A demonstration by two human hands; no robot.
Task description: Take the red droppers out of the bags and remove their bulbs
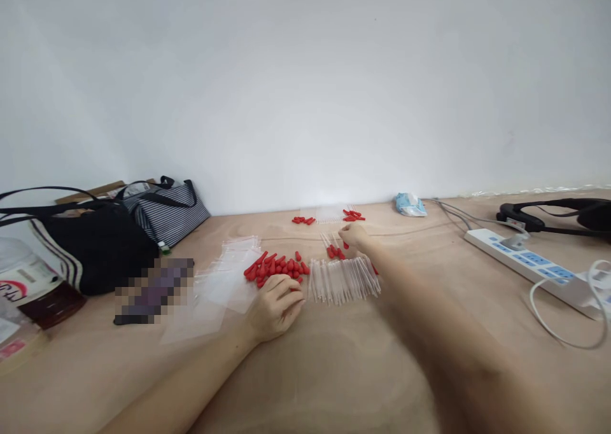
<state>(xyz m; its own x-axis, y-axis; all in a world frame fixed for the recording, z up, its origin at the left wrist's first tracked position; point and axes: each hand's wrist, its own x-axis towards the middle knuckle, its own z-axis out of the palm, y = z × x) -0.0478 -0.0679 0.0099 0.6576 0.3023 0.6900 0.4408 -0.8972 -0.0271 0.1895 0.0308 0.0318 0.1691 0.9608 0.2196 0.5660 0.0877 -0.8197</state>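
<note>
My left hand point(274, 307) rests on the table with its fingers curled, at the near edge of a heap of red rubber bulbs point(274, 266). Whether it holds a bulb is hidden. My right hand point(354, 235) reaches farther out, fingers pinched on a small red-tipped piece beside a few assembled droppers point(334, 249). A row of clear glass tubes point(344, 280) lies between my two hands. More red-capped droppers point(353, 216) and loose red bulbs point(303, 219) lie near the wall.
Clear plastic bags point(222, 287) are spread left of the bulbs. A black bag point(95, 243) and a striped bag point(167, 214) sit at far left. A white power strip point(529, 262) with cables, black headphones point(558, 214) and a blue tissue pack point(409, 204) lie to the right.
</note>
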